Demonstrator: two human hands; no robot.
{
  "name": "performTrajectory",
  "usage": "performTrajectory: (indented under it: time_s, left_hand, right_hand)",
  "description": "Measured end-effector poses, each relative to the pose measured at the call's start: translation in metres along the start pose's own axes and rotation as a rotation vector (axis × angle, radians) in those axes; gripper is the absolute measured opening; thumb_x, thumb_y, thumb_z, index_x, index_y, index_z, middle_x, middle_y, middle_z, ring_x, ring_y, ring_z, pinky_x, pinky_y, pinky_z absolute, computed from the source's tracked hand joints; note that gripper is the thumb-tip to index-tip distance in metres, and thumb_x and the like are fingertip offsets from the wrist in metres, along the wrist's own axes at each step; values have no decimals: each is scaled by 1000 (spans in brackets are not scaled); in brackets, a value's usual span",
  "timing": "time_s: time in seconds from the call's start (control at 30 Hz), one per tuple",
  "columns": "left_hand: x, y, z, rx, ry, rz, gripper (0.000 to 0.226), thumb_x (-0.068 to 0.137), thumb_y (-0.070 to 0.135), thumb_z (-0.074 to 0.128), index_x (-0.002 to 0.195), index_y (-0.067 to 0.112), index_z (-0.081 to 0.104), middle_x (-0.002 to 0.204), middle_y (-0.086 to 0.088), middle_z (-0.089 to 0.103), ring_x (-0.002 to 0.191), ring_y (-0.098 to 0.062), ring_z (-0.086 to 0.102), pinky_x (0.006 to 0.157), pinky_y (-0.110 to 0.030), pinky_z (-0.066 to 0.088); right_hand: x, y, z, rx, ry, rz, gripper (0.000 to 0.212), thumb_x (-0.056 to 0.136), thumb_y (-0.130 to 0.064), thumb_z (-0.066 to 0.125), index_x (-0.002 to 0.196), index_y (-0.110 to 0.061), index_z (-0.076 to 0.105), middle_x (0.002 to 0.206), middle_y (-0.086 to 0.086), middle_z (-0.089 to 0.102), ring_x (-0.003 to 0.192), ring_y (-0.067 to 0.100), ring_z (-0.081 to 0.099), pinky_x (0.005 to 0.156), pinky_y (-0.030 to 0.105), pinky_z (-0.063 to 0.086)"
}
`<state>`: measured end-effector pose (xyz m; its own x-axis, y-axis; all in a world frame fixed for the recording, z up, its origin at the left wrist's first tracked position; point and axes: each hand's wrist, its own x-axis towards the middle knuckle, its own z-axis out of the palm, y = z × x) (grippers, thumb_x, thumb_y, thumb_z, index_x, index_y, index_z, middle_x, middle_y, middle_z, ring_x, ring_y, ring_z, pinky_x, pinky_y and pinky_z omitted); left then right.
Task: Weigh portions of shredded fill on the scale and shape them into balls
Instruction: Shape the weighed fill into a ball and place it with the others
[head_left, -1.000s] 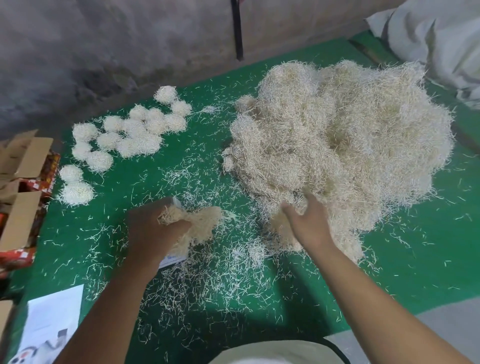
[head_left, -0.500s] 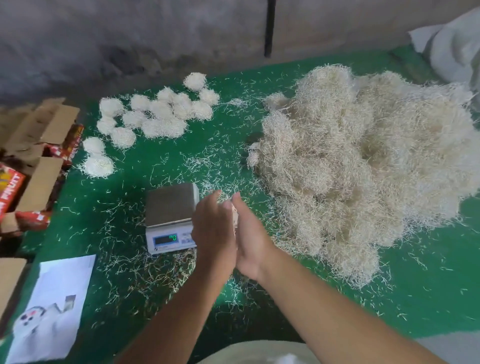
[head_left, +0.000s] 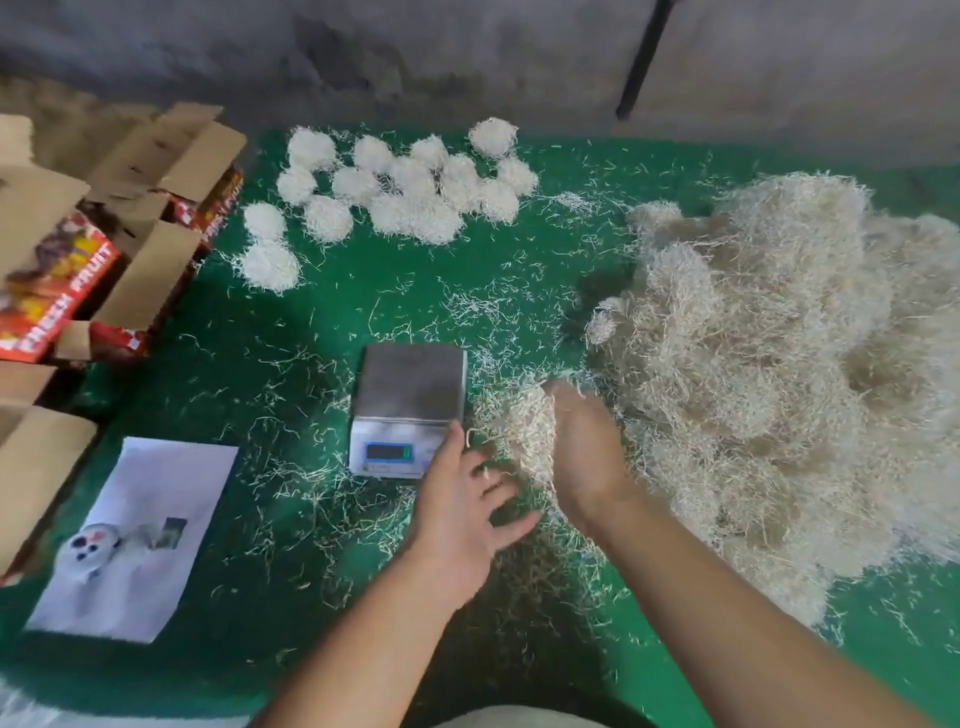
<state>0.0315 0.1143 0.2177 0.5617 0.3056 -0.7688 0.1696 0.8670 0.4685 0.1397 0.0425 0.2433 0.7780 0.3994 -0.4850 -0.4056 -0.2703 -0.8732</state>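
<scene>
Table cover (head_left: 218, 364): solid dark green, flecked all over with pale cream strands. Fill pile (head_left: 779, 374) at 3 o'clock: straw beige. Balls (head_left: 405, 192) at 12 o'clock: near white. Scale (head_left: 408, 410): grey steel platform, white body, dark display with a green readout. Boxes (head_left: 104, 249) at 9 o'clock: brown card flaps, red printed sides with yellow and white lettering, blurred. Sheet (head_left: 135, 535) at 8 o'clock: white, with a small printed picture, possibly a toy. Wall (head_left: 415, 62): mottled grey.

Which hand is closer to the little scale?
The left hand. Its thumb tip almost touches the front right corner of the scale. The right hand is farther off to the scale's right, holding a clump of fill.
</scene>
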Motion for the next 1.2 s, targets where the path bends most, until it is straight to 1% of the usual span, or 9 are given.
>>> performTrajectory:
  time_s: [0.03,0.13,0.27,0.43,0.53,0.67,0.77,1.07,1.2]
  left_hand:
    - [5,8,-7,-91,-85,-154,75,94,69,53,149,18,51,155,-19,48,142,-33,50,90,-62,58]
    - [10,33,-22,-125,-334,-243,61,92,67,56,132,25,72,146,-15,62,131,-41,60,106,-75,40]
    - [23,60,-36,-55,-258,-112,38,93,53,74,124,31,77,140,-4,67,120,-31,70,96,-68,53]
    - [40,84,-57,117,-240,-41,31,88,48,80,116,33,80,120,11,76,113,-18,73,88,-50,62]
    - [53,99,-72,188,-243,23,69,77,57,86,137,29,67,140,3,68,128,-20,65,102,-48,56]
    - [80,115,-87,241,-165,113,127,55,55,99,158,25,32,150,-1,52,141,-20,50,123,-53,30]
    - [104,131,-95,380,-78,201,106,70,49,91,156,32,33,155,14,39,142,-20,44,121,-54,24]
    - [219,160,-111,1201,84,692,55,91,35,80,137,22,54,139,-1,54,126,-21,53,81,-19,39]
    - [244,157,-110,1381,-8,683,63,87,35,83,141,29,51,143,-5,48,133,-25,49,106,-37,45]
  right_hand:
    - [0,0,10,-101,-5,-51,26,104,-34,49,99,-12,62,125,29,60,96,16,69,86,32,49]
    - [-3,11,38,-298,-80,-181,30,96,-47,49,77,-25,54,61,-1,54,45,5,39,50,30,32]
    - [10,29,60,-484,-155,-297,26,97,-46,39,78,-40,54,88,-23,52,83,1,51,75,29,37]
    - [29,38,82,-563,-269,-127,71,94,-67,28,156,-37,46,135,-22,43,127,-1,41,108,32,37]
    - [39,40,93,-497,-297,-40,66,92,-79,34,153,-53,40,130,-15,65,96,-3,69,76,18,43]
    - [48,46,99,-389,-314,41,83,88,-90,43,160,-50,30,134,-30,54,98,-21,64,89,29,49]
    - [55,51,95,-306,-259,106,62,95,-77,54,150,-51,48,145,-16,60,134,17,58,116,53,45]
    - [72,84,45,-272,-55,218,30,105,-45,60,133,-35,63,124,-5,75,114,17,70,102,47,57]
    - [72,104,18,-279,8,279,29,106,-38,60,133,-31,62,120,-4,77,114,18,71,99,45,58]
